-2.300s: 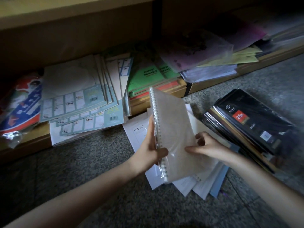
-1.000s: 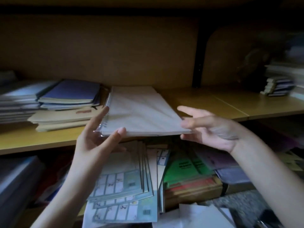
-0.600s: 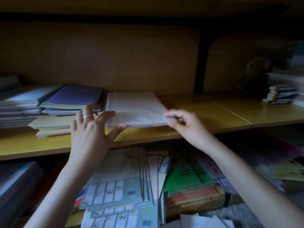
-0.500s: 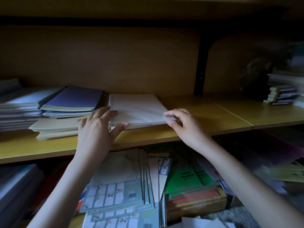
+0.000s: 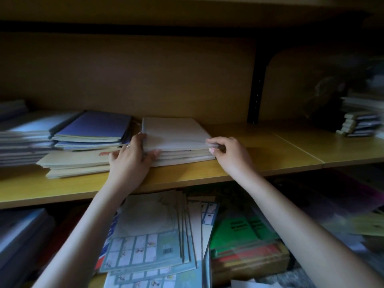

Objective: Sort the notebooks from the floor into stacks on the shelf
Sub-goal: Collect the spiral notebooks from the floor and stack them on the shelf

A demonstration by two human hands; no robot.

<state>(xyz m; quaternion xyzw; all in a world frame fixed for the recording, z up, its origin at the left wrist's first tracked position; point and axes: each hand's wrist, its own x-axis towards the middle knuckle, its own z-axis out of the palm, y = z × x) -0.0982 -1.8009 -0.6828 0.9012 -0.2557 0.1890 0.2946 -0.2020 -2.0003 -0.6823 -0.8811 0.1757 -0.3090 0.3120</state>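
Note:
A pale grey spiral notebook lies flat on top of a stack of similar notebooks on the wooden shelf. My left hand rests against the stack's near left corner, fingers along its spiral side and thumb on its front edge. My right hand pinches the near right corner of the top notebook. Both forearms reach up from below.
Left of the stack lie cream notebooks and blue-covered ones, with more at the far left. A small dark pile sits at the right. A black upright divides the back. The lower shelf holds green and pale blue booklets.
I lifted the notebook from the floor to the shelf and set it down on the stack. Both hands have moved in to its near corners.

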